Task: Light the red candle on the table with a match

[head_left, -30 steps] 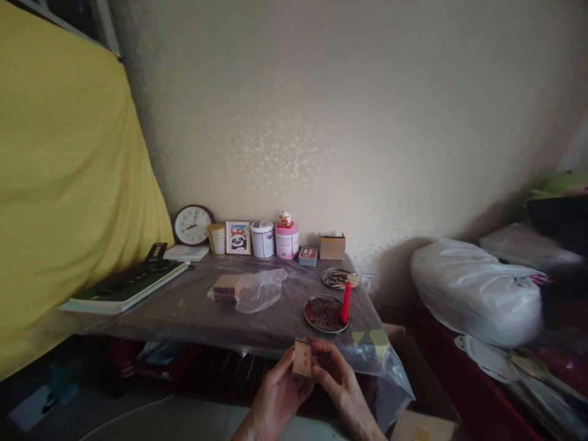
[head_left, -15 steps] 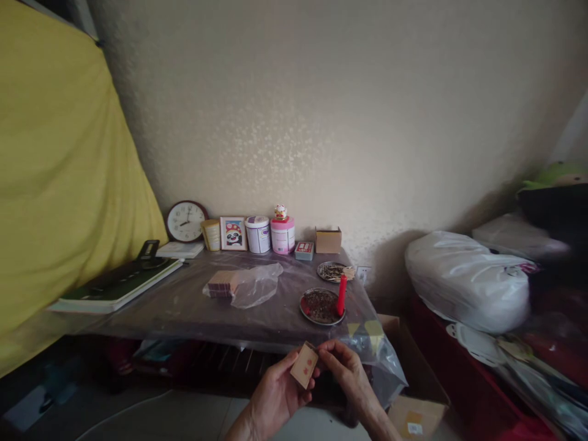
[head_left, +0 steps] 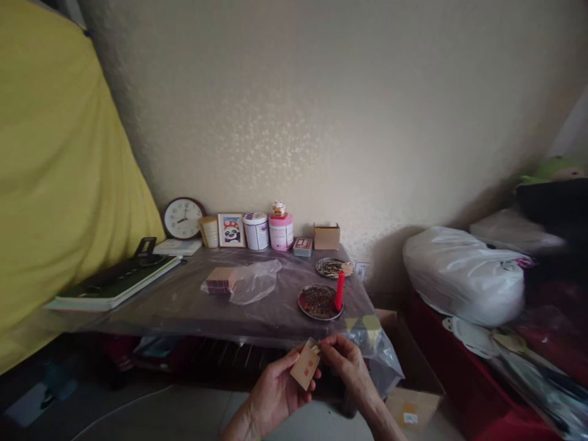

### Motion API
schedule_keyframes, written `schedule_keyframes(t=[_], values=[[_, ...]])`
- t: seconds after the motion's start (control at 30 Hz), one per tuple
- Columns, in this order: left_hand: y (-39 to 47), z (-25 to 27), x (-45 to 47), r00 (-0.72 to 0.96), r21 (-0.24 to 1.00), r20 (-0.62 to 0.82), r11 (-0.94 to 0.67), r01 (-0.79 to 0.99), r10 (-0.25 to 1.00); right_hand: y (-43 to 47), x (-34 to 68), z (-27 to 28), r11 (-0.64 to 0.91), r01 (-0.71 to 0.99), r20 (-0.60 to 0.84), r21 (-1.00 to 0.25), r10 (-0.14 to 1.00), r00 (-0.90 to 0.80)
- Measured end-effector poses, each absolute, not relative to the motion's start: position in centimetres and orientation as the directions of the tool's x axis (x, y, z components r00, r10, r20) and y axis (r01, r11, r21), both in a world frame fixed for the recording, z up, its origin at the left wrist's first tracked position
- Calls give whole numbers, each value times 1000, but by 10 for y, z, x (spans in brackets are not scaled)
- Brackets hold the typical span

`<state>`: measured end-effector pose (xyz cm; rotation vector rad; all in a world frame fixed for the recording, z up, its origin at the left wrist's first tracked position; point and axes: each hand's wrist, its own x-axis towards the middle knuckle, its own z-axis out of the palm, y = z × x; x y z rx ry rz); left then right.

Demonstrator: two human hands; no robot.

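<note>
My left hand (head_left: 283, 383) is closed round a small cardboard matchbox (head_left: 305, 369) with red marks on its face, held tilted in front of the table edge. Its inner tray (head_left: 312, 344) sticks out at the top, and pale matchsticks (head_left: 316, 349) show in the opening. At that end, my right hand (head_left: 344, 361) pinches thumb and forefinger together. Whether a match or the tray's edge is between them is hidden. Beyond the hands, an unlit red candle (head_left: 339, 291) stands on the right rim of a round metal plate (head_left: 304, 309) covered with dark burnt bits.
Behind that plate lies another plate (head_left: 320, 269) with matchsticks. A stack of matchboxes (head_left: 220, 280) sits by a clear plastic bag (head_left: 257, 283). Tins, a framed picture (head_left: 232, 230) and a clock (head_left: 184, 218) line the wall. White bags (head_left: 463, 275) are piled at right.
The matchbox tray has slid out at the top, and matchsticks now show there. My right fingers stay pinched beside that end. The view has shifted slightly.
</note>
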<state>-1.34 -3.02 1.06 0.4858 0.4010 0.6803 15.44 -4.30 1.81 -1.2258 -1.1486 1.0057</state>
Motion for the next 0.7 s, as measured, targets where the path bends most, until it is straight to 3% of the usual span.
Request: schedule_keyframes(t=[0.17, 0.27, 0.5, 0.7], values=[[-30, 10, -14, 693, 559, -212, 667, -493, 689, -46, 155, 22, 96, 94, 109, -991, 984, 142], [-29, 8, -12, 654, 595, -252, 647, -477, 714, -48, 155, 25, 123, 216, 152, -969, 981, 124], [-28, 8, -9, 578, 719, -222, 532, -447, 785, -51, 155, 29, 258, 507, 300, -823, 954, 1], [-29, 7, -10, 515, 785, -215, 461, -414, 829, -54, 154, 34, 354, 606, 341, -713, 929, -142]])
